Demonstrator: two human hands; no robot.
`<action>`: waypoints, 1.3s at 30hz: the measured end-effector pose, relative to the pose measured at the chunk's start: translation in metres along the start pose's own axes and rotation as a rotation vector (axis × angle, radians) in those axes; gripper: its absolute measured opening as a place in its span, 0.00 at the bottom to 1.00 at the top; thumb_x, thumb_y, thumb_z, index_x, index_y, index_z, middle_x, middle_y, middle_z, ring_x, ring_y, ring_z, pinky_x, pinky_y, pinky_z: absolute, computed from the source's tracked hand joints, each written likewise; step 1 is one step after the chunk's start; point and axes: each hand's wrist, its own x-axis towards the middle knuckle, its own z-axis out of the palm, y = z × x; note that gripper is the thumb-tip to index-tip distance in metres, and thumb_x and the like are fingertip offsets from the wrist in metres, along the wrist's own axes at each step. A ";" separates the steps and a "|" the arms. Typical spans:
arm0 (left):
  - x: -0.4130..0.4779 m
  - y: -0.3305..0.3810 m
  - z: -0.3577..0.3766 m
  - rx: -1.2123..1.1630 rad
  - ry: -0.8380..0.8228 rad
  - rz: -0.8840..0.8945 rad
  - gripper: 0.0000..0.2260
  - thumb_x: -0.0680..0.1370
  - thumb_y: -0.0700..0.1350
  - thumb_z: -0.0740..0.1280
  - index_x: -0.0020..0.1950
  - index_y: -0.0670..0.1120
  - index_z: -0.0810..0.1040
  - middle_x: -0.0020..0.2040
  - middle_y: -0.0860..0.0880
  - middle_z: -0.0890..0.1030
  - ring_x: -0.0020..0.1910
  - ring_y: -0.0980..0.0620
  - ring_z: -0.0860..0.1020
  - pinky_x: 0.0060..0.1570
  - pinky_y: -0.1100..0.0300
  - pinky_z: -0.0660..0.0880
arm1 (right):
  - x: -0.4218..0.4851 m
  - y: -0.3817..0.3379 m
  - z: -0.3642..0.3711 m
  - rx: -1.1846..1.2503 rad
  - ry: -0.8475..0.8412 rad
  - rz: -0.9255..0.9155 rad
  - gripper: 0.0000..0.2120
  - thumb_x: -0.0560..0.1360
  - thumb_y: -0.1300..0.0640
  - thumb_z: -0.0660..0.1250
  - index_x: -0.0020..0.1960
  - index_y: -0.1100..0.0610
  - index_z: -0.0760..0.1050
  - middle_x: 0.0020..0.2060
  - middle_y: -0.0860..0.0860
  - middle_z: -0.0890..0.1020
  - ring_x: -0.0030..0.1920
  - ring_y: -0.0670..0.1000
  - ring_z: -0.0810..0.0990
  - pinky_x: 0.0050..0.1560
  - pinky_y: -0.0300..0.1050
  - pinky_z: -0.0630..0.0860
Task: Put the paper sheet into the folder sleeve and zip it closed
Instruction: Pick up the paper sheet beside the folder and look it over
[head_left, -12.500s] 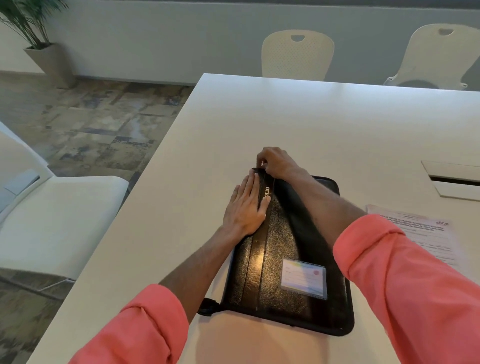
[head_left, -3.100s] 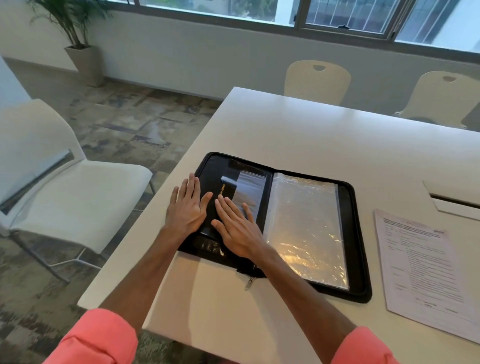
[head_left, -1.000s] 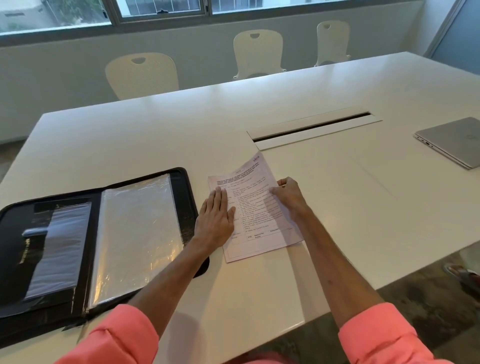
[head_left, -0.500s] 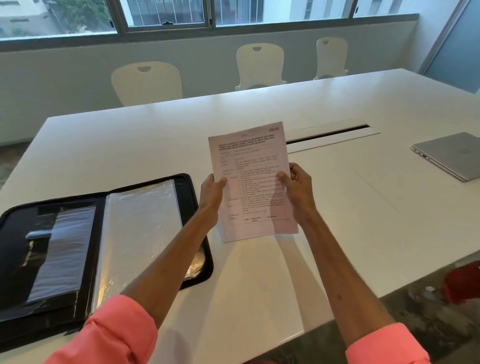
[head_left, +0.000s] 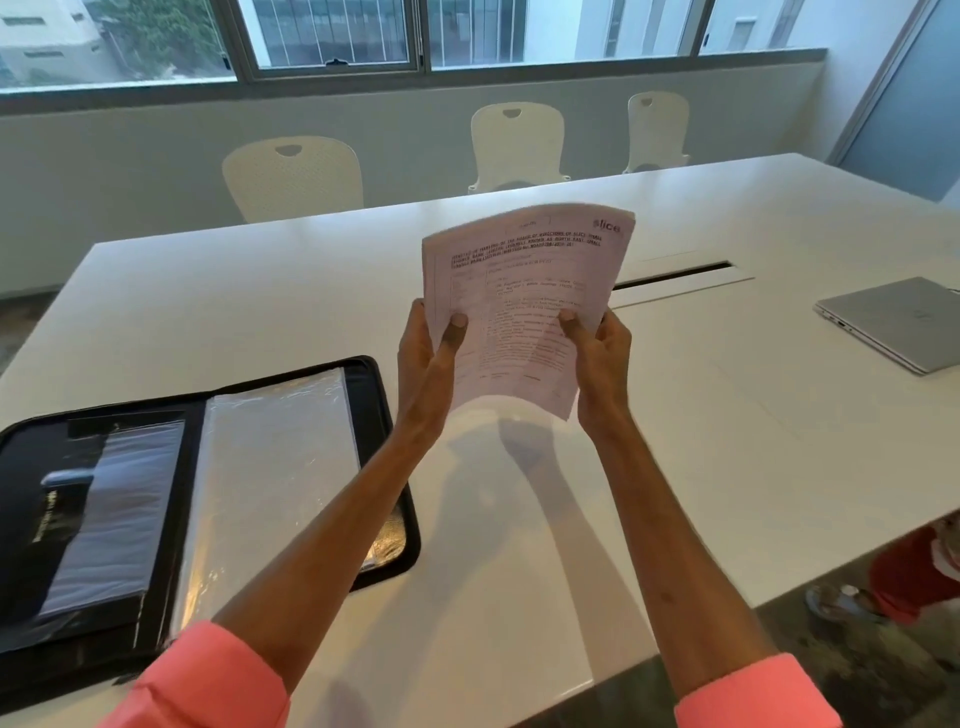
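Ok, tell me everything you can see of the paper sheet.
The paper sheet is white or pale pink, printed with dense black text, bold underlined lines at its head and a small logo at the top right corner. It looks thin and flexible: it bows, top edge blurred. It is held upright in the air above the white table, clear of it, right of the open black folder. The left hand pinches its left edge, the right hand its right edge, thumbs on the printed face.
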 end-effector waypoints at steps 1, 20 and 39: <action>-0.008 -0.008 -0.001 0.007 0.001 -0.025 0.13 0.85 0.52 0.66 0.69 0.54 0.75 0.65 0.45 0.83 0.62 0.43 0.85 0.56 0.48 0.87 | -0.002 0.009 -0.004 -0.002 0.004 0.019 0.05 0.82 0.61 0.73 0.56 0.53 0.84 0.49 0.49 0.89 0.50 0.57 0.88 0.53 0.56 0.89; -0.013 -0.026 -0.026 0.143 -0.052 -0.105 0.15 0.90 0.48 0.61 0.78 0.49 0.74 0.67 0.49 0.84 0.62 0.47 0.86 0.57 0.50 0.87 | -0.009 0.036 0.009 -0.126 -0.045 0.112 0.09 0.81 0.62 0.74 0.59 0.51 0.85 0.46 0.41 0.90 0.46 0.48 0.89 0.47 0.44 0.88; -0.007 0.014 -0.207 0.139 0.176 -0.343 0.11 0.84 0.44 0.66 0.63 0.53 0.84 0.54 0.52 0.91 0.50 0.48 0.90 0.45 0.56 0.85 | -0.024 0.045 0.152 -0.029 -0.610 0.376 0.16 0.83 0.54 0.72 0.68 0.60 0.82 0.61 0.59 0.89 0.61 0.67 0.88 0.63 0.66 0.85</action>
